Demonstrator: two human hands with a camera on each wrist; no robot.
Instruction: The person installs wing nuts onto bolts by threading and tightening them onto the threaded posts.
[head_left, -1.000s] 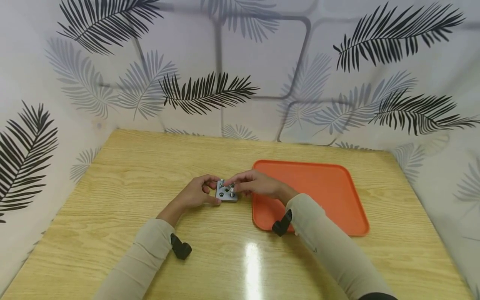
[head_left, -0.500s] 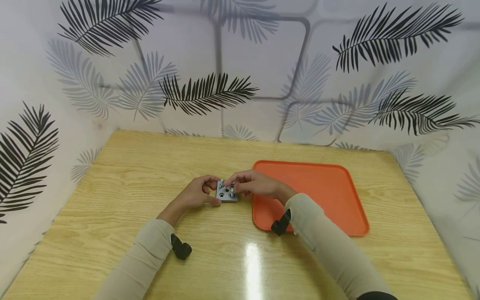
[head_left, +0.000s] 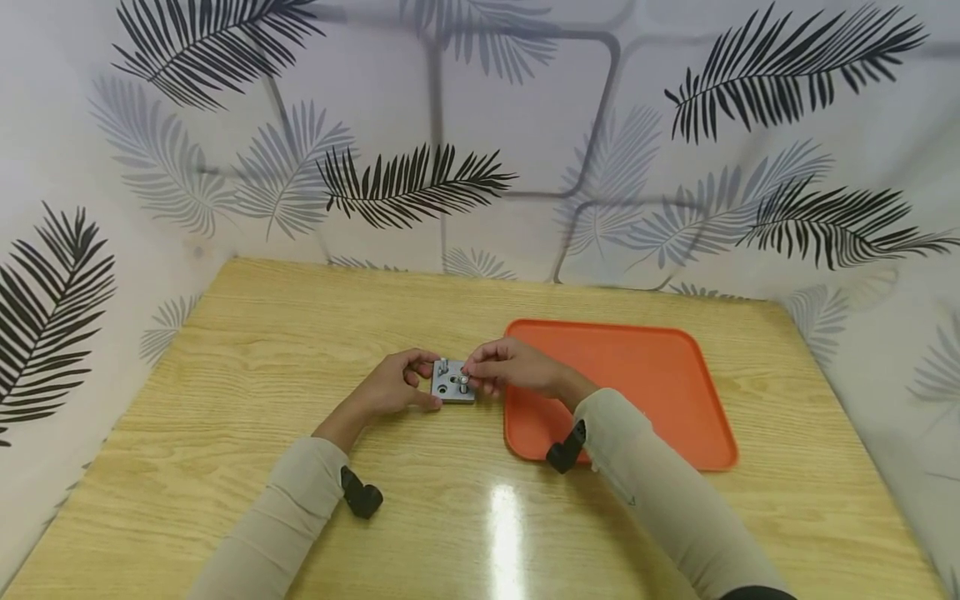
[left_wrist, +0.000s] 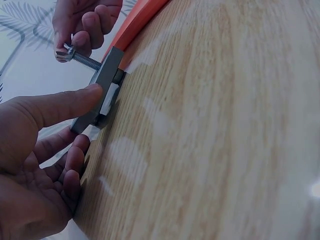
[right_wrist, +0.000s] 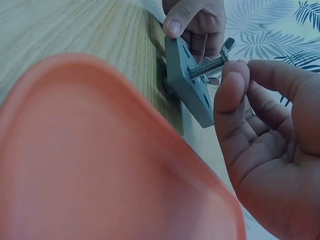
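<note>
A small grey metal plate [head_left: 453, 393] with several holes lies near the table's middle, raised slightly on short dark feet [left_wrist: 119, 76]. My left hand [head_left: 393, 385] grips its left side, thumb on the near edge and fingers at the far one. One wing screw [head_left: 443, 367] stands at the plate's far left corner. Another wing screw [right_wrist: 207, 66] stands up from the right side, much of its thread showing. My right hand [head_left: 517, 367] pinches at its winged head, thumb and index fingertip close together there. The fingertips partly hide the wings.
An orange tray [head_left: 637, 392] lies just right of the plate, under my right wrist and forearm. The wooden table [head_left: 300, 317] extends around both. A leaf-patterned cloth [head_left: 510, 242] stands along the table's back and sides.
My right index finger, earlier stretched leftward over the plate, has drawn back to the right and closer to the thumb. The left hand and the plate have stayed in place.
</note>
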